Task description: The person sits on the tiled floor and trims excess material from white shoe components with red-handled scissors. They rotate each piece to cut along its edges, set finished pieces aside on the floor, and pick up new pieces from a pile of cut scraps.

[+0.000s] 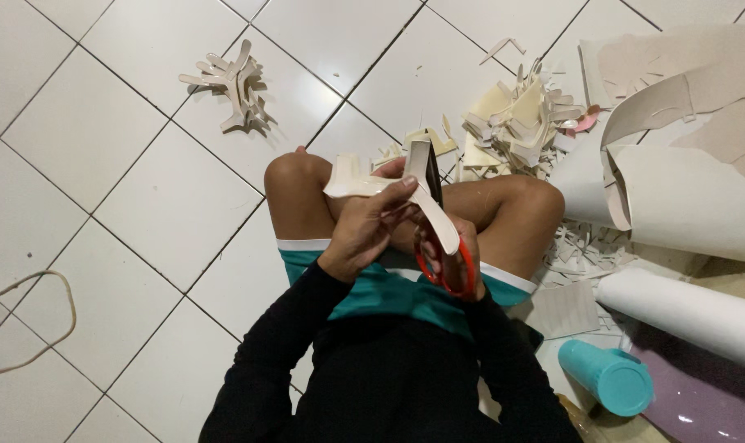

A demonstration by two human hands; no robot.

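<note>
Cream-coloured branching cut-out of sheet material [364, 182] sits over the person's bare knees, pinched flat between thumb and fingers of the left hand [366, 231], its long strip trailing down to the right. Right hand [462, 254] is closed through the loops of red-handled scissors [438, 238], dark blades pointing up along the cut-out's right edge. Far left on the white tiled floor [126, 189] lies a small stack of finished cut-outs [233, 86]; far right, a heap of offcuts [520, 119], curled cream sheets [684, 164], and near right a teal cylindrical bottle [606, 376].
</note>
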